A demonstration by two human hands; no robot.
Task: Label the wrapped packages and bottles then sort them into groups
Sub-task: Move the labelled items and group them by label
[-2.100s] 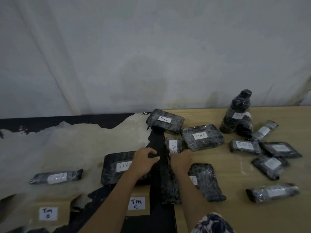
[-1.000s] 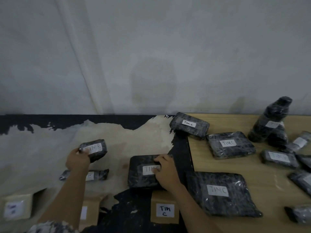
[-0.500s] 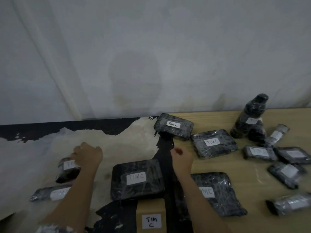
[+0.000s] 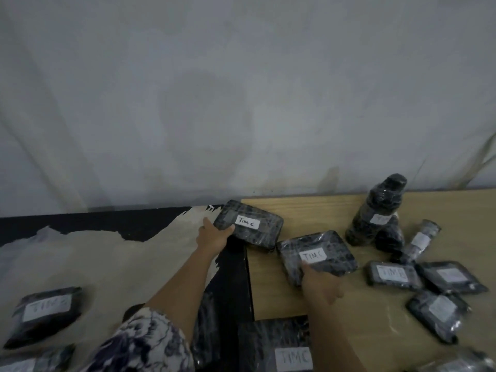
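While left hand (image 4: 214, 236) grips far package (image 4: 264, 233), right hand (image 4: 321, 286) grips nearer package (image 4: 332, 255); bottom package (image 4: 264, 342) cropped.

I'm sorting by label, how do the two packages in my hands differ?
The far package, gripped by the left hand, juts off the wooden board; the near package, held by the right hand, lies wholly on it. The far label has lower-case letters, the near one capitals. Both are black-wrapped, marked Tim C.

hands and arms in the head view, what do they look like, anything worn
The left hand and right hand are bare, as are the forearms: no gloves, and no ring or watch shows. Only the left arm shows a sleeve, with a dark blue and white floral print.
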